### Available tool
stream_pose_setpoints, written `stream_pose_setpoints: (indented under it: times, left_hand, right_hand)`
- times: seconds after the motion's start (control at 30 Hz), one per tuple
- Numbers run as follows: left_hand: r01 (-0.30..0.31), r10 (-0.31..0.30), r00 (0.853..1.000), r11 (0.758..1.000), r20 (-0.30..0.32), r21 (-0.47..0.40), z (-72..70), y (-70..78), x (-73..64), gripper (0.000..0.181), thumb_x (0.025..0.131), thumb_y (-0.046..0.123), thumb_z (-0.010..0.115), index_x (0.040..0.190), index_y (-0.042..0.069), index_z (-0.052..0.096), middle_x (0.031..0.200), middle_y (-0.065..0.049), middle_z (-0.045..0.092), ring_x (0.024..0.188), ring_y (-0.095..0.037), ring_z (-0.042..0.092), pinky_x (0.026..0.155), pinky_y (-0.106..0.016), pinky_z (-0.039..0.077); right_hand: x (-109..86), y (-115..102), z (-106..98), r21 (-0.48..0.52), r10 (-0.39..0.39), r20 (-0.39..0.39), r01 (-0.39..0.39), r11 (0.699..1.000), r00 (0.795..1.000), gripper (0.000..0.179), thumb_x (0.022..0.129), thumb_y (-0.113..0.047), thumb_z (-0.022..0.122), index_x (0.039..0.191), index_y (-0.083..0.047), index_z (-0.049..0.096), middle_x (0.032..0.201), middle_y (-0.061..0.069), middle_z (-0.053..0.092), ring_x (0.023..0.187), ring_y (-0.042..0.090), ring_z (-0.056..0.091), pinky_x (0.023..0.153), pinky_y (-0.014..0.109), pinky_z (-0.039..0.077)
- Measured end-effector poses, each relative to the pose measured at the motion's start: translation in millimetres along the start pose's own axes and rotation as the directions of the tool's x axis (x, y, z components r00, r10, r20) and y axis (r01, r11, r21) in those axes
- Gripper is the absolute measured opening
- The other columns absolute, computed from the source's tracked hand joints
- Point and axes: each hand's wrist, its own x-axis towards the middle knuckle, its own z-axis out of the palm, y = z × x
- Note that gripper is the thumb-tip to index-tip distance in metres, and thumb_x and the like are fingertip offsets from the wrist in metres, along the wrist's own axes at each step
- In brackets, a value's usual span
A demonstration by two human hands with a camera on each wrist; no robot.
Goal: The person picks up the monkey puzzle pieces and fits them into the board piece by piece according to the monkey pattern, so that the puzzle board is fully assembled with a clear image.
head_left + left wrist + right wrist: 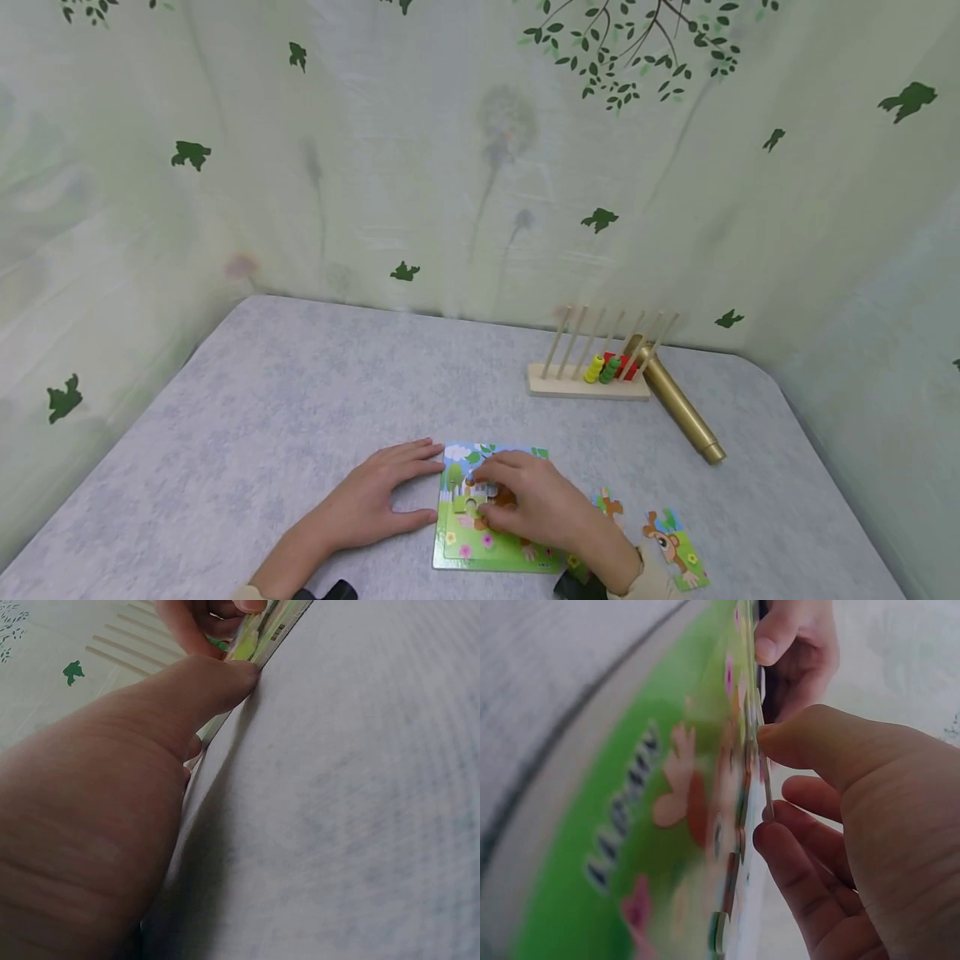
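Note:
A colourful puzzle board [480, 550] with a green meadow picture lies flat near the table's front edge. My left hand [423, 487] rests flat on the table, its straight fingers and thumb [225, 675] pressing against the board's left edge [262, 641]. My right hand [483, 502] hovers over the board's middle. Its thumb and fingers [780, 825] pinch a thin puzzle piece [765, 776] that stands on edge against the board [630, 825]. Most of that piece is hidden by the hand in the head view.
Two loose monkey puzzle pieces [671, 542] [609, 504] lie right of the board. At the back right stands a wooden peg rack [588, 385] with yellow, green and red rings [609, 368], and a gold tube [678, 404] beside it. Leaf-patterned curtains enclose the grey table [300, 400].

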Motion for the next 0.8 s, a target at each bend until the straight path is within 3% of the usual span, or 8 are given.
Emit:
stream_pose_setpoints:
  times: [0.33,0.5,0.67,0.8]
  left_hand:
    - [-0.004,0.004,1.0,1.0,-0.004,0.0,2.1,-0.2,-0.5,0.053,0.092,0.049,0.076,0.135,0.02,0.068,0.151,0.004,0.057,0.142,-0.024,0.051,0.109,-0.055,0.046]
    - [0.011,-0.011,1.0,1.0,0.015,-0.015,1.1,0.5,0.2,0.053,0.094,0.051,0.073,0.137,0.021,0.067,0.152,0.004,0.056,0.143,-0.025,0.05,0.109,-0.057,0.046]
    - [0.024,-0.023,0.999,1.0,0.032,-0.019,-0.6,1.1,0.9,0.053,0.095,0.053,0.07,0.138,0.022,0.066,0.153,0.003,0.055,0.144,-0.026,0.05,0.11,-0.058,0.045]
    - [0.024,-0.023,0.999,0.999,0.033,-0.022,-1.6,1.0,0.9,0.053,0.095,0.051,0.071,0.139,0.022,0.066,0.154,0.003,0.054,0.144,-0.026,0.049,0.11,-0.058,0.045]
  right_hand:
    - [-0.4,2.0,6.8,0.006,-0.044,0.0,0.044,0.999,0.999,0.032,0.092,-0.023,0.08,0.122,-0.016,0.072,0.108,-0.006,0.069,0.079,-0.003,0.056,0.073,0.007,0.046]
    - [-0.6,0.1,5.8,-0.028,-0.002,0.038,0.003,1.0,0.999,0.037,0.094,-0.028,0.078,0.129,-0.018,0.07,0.112,-0.007,0.068,0.08,-0.003,0.053,0.073,0.011,0.047]
    - [-0.5,-2.6,5.5,-0.021,0.056,0.102,-0.054,0.998,0.993,0.046,0.098,-0.033,0.072,0.142,-0.02,0.064,0.107,-0.009,0.061,0.076,-0.004,0.044,0.065,0.011,0.041]
    - [-0.1,-2.8,7.6,0.012,0.044,0.098,-0.045,0.999,0.994,0.042,0.099,-0.031,0.072,0.14,-0.021,0.067,0.109,-0.008,0.059,0.075,-0.003,0.044,0.064,0.009,0.039]
